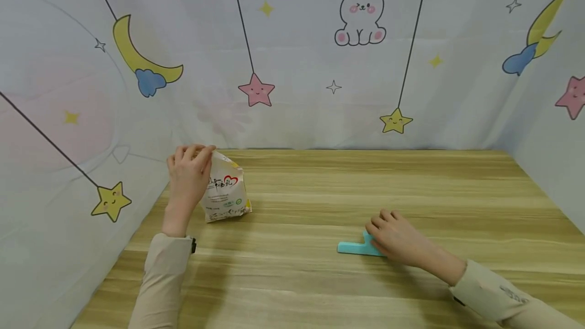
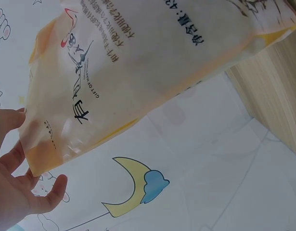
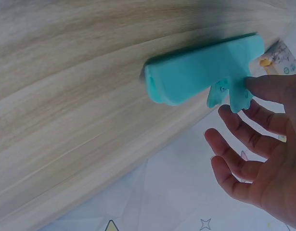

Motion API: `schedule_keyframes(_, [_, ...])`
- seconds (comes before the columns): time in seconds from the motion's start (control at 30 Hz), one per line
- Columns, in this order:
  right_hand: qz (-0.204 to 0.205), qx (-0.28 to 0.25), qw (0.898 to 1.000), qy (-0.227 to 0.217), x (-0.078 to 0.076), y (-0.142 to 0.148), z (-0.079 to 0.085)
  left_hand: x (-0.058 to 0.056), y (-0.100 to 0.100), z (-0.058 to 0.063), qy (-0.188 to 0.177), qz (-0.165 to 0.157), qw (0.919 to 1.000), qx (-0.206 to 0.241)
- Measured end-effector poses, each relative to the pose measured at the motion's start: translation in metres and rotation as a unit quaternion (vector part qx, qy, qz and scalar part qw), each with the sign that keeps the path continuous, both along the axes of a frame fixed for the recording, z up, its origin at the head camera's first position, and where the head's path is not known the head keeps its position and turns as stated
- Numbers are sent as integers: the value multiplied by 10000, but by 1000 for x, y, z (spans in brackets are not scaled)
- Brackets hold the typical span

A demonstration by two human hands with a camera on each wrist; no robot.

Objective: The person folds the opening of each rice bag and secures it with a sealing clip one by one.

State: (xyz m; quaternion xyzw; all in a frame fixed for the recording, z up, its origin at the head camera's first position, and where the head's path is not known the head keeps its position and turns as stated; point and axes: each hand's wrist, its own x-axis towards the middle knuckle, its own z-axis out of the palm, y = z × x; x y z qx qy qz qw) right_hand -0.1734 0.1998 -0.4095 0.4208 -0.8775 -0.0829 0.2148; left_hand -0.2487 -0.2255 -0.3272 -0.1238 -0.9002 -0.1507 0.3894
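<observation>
On the left, a pale printed plastic food bag (image 1: pixel 226 194) with a red heart and dark lettering stands on the table. My left hand (image 1: pixel 187 179) pinches its top corner between thumb and fingers, as the left wrist view shows at the edge of the bag (image 2: pixel 133 62). To the right lies a turquoise bag clip (image 1: pixel 352 248) with a long bar. My right hand (image 1: pixel 396 240) pinches the clip's short handle. In the right wrist view the thumb and index finger meet at that handle of the clip (image 3: pixel 200 70), while the other fingers stay loosely bent.
Both things stand on a wood-grain table (image 1: pixel 292 288). A white curtain (image 1: pixel 301 55) printed with stars, moons and a rabbit hangs behind it and along both sides. The bag is near the left curtain.
</observation>
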Motion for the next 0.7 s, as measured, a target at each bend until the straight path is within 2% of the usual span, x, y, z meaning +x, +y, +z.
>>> schedule_keyframes(0.47, [18, 28, 10000, 76, 2, -7, 8, 0, -1, 0, -3, -25, 10000, 1])
schedule_keyframes(0.7, [139, -185, 9997, 101, 0, -11, 11, 0, 0, 1, -18, -27, 10000, -15])
